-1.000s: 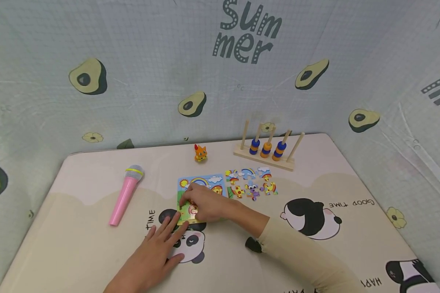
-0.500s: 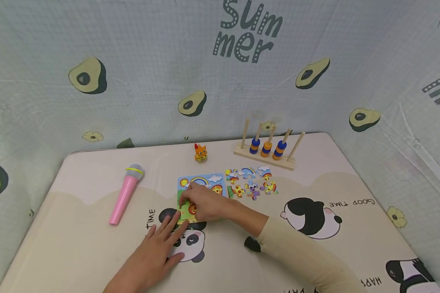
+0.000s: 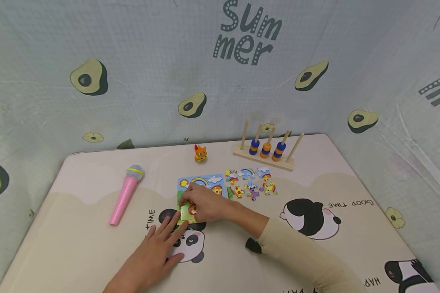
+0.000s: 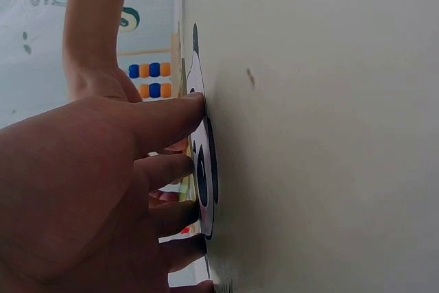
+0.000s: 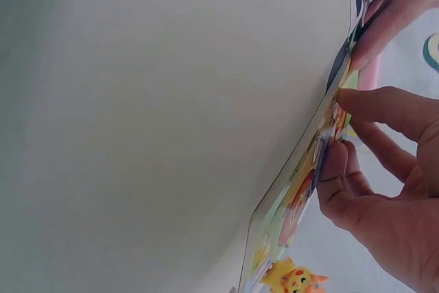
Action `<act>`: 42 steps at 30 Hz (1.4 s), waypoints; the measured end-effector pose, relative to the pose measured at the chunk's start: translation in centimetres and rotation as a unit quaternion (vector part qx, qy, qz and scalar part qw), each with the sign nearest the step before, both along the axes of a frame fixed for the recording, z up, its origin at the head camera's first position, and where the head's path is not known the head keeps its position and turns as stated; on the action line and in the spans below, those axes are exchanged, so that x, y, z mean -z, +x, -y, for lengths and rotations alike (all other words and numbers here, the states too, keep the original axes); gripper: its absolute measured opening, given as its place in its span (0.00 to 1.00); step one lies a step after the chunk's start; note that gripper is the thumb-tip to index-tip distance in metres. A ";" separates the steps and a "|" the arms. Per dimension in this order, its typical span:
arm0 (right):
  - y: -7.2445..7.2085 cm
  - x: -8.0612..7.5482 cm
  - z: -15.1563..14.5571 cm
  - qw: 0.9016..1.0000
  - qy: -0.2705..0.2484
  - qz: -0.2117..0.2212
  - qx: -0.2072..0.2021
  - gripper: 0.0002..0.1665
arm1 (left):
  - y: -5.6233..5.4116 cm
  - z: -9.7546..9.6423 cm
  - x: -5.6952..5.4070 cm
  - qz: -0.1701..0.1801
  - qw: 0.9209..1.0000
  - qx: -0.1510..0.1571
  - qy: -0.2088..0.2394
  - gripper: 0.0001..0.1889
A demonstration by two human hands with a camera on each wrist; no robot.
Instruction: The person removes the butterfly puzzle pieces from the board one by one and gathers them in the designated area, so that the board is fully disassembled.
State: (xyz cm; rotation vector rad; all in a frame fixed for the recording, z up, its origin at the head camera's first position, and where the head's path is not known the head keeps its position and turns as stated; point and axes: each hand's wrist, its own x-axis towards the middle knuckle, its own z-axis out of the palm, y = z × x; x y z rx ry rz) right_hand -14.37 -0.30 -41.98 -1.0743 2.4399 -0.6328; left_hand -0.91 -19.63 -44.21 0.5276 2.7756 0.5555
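A colourful puzzle board (image 3: 218,179) with a sun and rainbow lies in the middle of the table. Over its lower left part, my right hand (image 3: 210,203) pinches a green puzzle piece (image 3: 185,213) with thumb and curled fingers, partly hidden by the hand. The right wrist view has the thumb and fingertips close on the surface of the board (image 5: 291,204). My left hand (image 3: 150,254) rests flat with fingers spread, its fingertips at the board's lower left corner. Beside the board's right edge, several loose puzzle pieces (image 3: 248,174) lie in two rows.
A pink toy microphone (image 3: 122,200) lies to the left. Behind the board sits a small orange toy figure (image 3: 200,153). At the back right stands a wooden peg rack (image 3: 287,165) with blue and orange beads. A printed cloth wall (image 3: 150,61) closes off the rear.
The puzzle piece under my right hand shifts slightly in place, and its surface catches the light differently. Both hands otherwise keep their positions.
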 end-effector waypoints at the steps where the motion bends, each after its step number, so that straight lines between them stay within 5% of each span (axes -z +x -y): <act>1: 0.0 0.0 0.0 1.000 0.001 0.002 0.001 0.33 | 0.0 0.0 0.0 0.000 1.000 0.000 0.001 0.39; 42: 0.3 0.0 -2.4 0.999 -0.011 -0.003 0.031 0.30 | 0.0 -0.1 0.2 -0.006 1.000 -0.001 -0.003 0.39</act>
